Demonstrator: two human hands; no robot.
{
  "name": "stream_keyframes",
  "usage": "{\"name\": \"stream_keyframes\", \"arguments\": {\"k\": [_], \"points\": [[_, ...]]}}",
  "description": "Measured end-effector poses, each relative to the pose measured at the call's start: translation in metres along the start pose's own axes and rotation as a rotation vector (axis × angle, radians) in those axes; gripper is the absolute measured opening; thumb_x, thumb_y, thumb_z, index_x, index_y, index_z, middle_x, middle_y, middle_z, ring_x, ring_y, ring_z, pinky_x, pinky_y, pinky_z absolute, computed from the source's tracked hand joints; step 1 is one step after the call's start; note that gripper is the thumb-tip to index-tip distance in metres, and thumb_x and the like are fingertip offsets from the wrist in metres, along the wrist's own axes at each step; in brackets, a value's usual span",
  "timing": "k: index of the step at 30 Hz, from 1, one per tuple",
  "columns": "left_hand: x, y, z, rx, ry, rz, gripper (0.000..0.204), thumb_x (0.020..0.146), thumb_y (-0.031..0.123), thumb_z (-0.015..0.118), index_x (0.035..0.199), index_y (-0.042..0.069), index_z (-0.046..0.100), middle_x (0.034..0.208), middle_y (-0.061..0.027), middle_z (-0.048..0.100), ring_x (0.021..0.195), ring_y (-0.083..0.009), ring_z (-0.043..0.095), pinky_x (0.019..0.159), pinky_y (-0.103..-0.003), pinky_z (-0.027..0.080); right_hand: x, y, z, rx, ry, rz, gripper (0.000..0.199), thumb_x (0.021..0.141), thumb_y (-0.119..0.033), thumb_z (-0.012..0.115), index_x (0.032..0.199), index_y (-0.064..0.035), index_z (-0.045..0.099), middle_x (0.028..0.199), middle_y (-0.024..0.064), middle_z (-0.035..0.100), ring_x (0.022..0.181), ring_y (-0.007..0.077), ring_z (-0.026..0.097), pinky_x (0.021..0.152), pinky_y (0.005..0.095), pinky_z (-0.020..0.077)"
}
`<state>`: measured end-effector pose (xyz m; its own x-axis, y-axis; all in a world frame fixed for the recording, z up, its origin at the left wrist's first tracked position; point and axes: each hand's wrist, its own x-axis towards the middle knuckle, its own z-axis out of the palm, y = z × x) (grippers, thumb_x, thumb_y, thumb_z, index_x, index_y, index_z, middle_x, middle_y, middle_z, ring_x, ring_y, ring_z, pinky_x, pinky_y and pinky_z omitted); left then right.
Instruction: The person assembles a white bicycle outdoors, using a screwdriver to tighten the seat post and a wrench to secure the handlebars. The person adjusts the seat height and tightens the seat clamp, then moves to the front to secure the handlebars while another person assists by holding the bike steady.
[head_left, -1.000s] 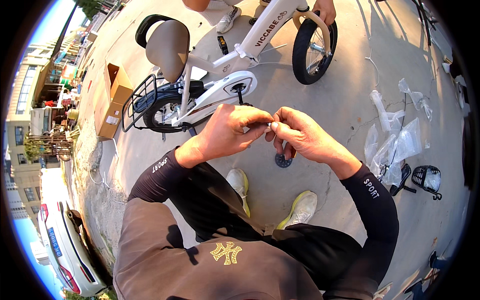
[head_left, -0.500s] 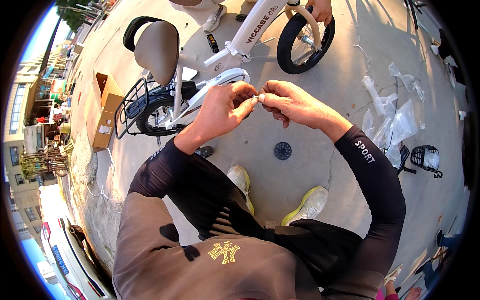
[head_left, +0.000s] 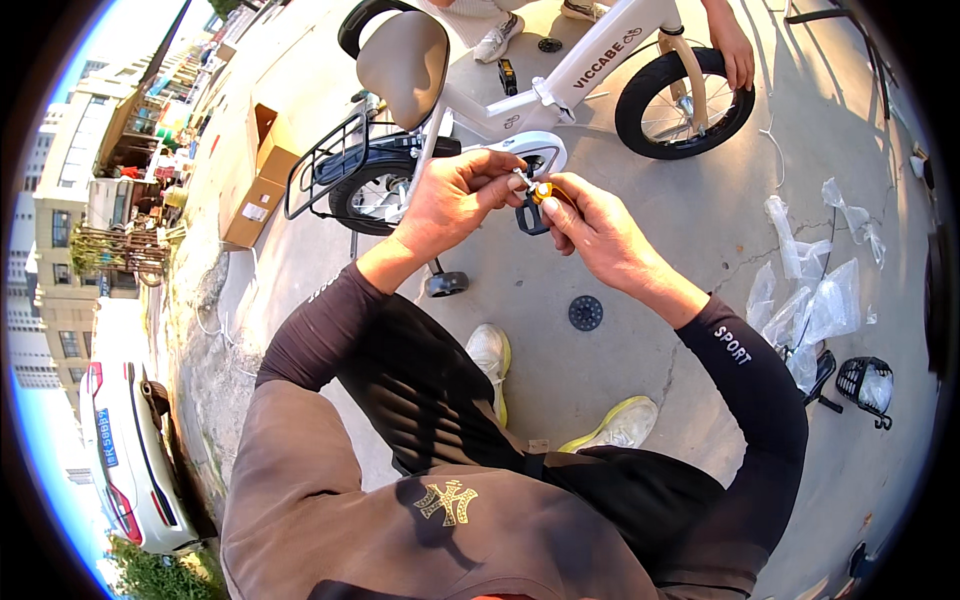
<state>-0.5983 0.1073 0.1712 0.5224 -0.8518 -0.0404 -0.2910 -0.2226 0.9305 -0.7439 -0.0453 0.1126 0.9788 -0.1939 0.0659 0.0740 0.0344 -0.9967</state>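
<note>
My left hand [head_left: 447, 203] is closed in a pinch on a small silvery metal part [head_left: 521, 179]. Close against it, my right hand [head_left: 607, 232] grips a small shiny yellow-orange part [head_left: 545, 191] between thumb and fingers. The two pieces meet or nearly meet, and the fingers partly cover them, so their exact kind does not show. Just beyond my hands stands a white child's bicycle [head_left: 590, 72] with a brown saddle [head_left: 403, 68]. One black pedal [head_left: 531, 218] shows below my fingertips, and a training wheel [head_left: 446, 284] is beneath my left forearm.
A co-worker's hand [head_left: 733, 52] rests at the front wheel [head_left: 640, 128]. An open cardboard box [head_left: 262, 185] stands left of the rear rack [head_left: 330, 165]. Clear plastic wrapping [head_left: 830, 305] and a black basket [head_left: 866, 385] lie at right. A round drain cover [head_left: 585, 313] is near my shoes.
The yellow-orange part now shows in my right fingers; earlier only a tiny silvery piece was visible between both hands. The co-worker's hand shifted to the tyre's right side. The bicycle appears farther right.
</note>
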Motion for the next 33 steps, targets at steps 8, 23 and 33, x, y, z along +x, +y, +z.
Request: {"name": "stream_keyframes", "arguments": {"k": [8, 23, 33], "points": [[0.0, 0.009, 0.002, 0.111, -0.078, 0.222, 0.023, 0.092, 0.0, 0.066, 0.115, -0.003, 0.066, 0.096, -0.0069, 0.072, 0.087, -0.0105, 0.07, 0.078, -0.023, 0.056, -0.004, -0.022, -0.018, 0.322, -0.092, 0.231, 0.034, 0.105, -0.035, 0.048, 0.114, -0.0051, 0.061, 0.083, -0.0024, 0.055, 0.071, 0.0056, 0.055, 0.063, 0.0224, 0.0479], [0.009, -0.009, 0.018, 0.311, -0.155, 0.068, 0.016, 0.101, 0.014, 0.057, 0.099, -0.002, 0.057, 0.073, -0.0073, 0.064, 0.064, -0.0122, 0.062, 0.062, -0.028, 0.052, 0.011, 0.009, -0.01, -0.504, 0.119, -0.261, 0.013, 0.091, -0.013, 0.055, 0.099, -0.0027, 0.056, 0.084, 0.0201, 0.065, 0.076, 0.0405, 0.063, 0.068, 0.0454, 0.0506], [0.023, -0.015, 0.018, 0.253, -0.109, -0.158, 0.048, 0.106, 0.042, 0.042, 0.094, 0.0, 0.06, 0.061, -0.0022, 0.055, 0.055, -0.0081, 0.053, 0.052, -0.024, 0.044, 0.015, 0.015, 0.003, -0.443, 0.21, -0.257, 0.013, 0.091, -0.012, 0.055, 0.1, -0.003, 0.056, 0.08, 0.019, 0.066, 0.078, 0.0405, 0.065, 0.069, 0.0469, 0.0515]]}}
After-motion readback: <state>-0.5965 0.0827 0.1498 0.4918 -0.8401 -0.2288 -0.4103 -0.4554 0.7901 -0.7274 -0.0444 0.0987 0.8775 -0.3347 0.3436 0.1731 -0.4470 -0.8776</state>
